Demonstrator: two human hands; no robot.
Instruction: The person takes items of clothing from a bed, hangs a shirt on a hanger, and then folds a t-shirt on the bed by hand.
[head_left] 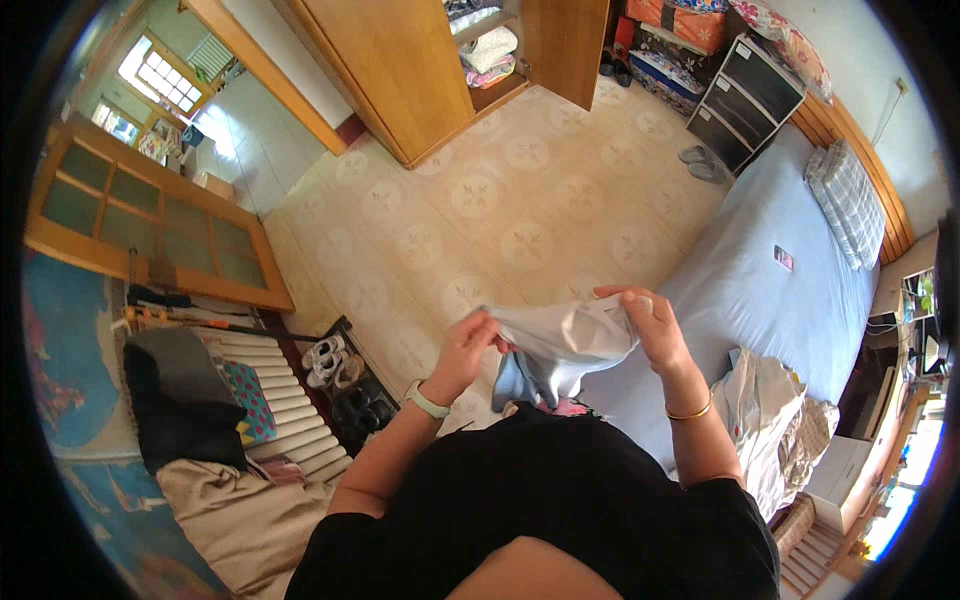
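a wooden wardrobe is standing open. grey slippers are lying near a black-fronted drawer unit. a phone is resting on the blue bed, near a checked pillow. shoes are sitting beside a white radiator.

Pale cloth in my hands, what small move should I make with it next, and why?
Perhaps ease both hands a little apart to smooth the fabric. Your left hand and right hand pinch the pale cloth at opposite sides, and it hangs in loose folds between them.
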